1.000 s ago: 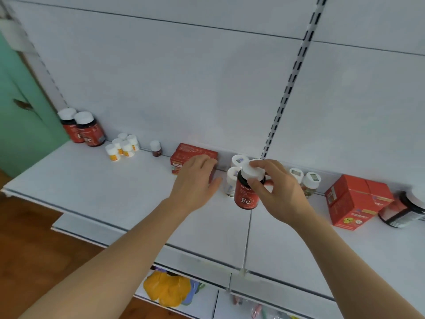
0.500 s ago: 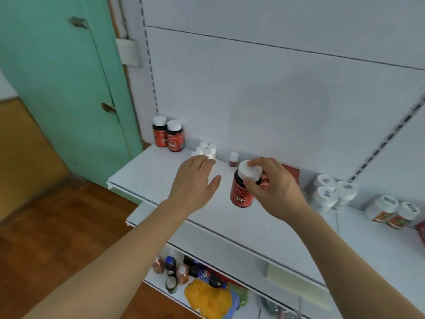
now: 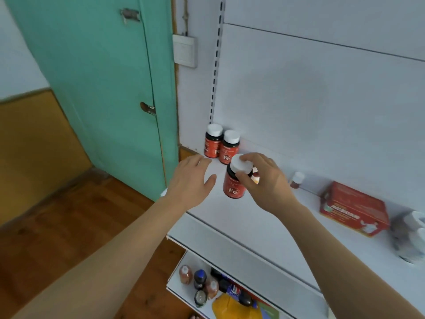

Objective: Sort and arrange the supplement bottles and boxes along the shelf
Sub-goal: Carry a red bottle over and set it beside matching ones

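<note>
The left hand (image 3: 190, 180) is held palm down with fingers straight and loosely spread – nothing is gripped, and whether the fingertips touch the shelf (image 3: 241, 217) cannot be told. Just beyond its fingertips, at the shelf's far left end against the back panel, two Fe bottles (image 3: 222, 145) are seen standing upright, touching each other, white caps up.

Just right of the left hand, a third Fe bottle (image 3: 235, 180) is held by the right hand (image 3: 264, 180): thumb and fingers are curled round the white cap, pinching it from above. The bottle's long axis is near vertical, slightly tilted, cap up, with the red "Fe" label facing the camera. Whether its base touches the shelf cannot be told.

Behind the right hand an orange-and-white object is partly hidden – not identifiable. To the right of that hand one small white-capped bottle (image 3: 296, 180) stands at the back panel, then one red box (image 3: 354, 209) lying flat, then blurred white-capped containers (image 3: 411, 238) at the frame edge; their count cannot be told.

Total Fe bottles counted: three.
</note>
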{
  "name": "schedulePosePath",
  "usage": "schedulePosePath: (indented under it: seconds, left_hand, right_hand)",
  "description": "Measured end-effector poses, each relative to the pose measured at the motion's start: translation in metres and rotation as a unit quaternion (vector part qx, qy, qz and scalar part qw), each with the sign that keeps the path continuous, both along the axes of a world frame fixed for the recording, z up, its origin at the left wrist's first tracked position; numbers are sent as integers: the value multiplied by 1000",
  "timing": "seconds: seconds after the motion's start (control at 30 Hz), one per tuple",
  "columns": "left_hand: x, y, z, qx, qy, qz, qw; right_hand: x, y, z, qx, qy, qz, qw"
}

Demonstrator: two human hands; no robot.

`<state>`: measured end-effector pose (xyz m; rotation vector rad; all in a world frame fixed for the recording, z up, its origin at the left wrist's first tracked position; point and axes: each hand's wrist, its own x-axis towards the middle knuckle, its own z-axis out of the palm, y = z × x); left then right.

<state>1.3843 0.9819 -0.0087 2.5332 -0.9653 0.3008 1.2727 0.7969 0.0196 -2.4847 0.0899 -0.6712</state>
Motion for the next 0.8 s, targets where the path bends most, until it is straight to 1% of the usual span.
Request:
schedulePosePath:
  seconds: [0.2,0.33,0.5,0.67,0.8]
  left_hand:
    - [73,7,4,16,15,3,1000]
    - [108,8,0,25,23,-6,999]
    - [141,10,-11,42,28,-34,998]
    - [171,15,-22,44,40,-93,994]
    - [187,20,-26,34,40,-144,988]
  right_hand:
    - [83,4,-11,10,6,-9,1000]
    - [121,10,-16,6,-14,-15,1000]
    - [149,21,-25,-17,5,-23,1000]
    - [160,36,-35,-22,26,-75,997]
    - [164,49,-43,-43,19,-114,992]
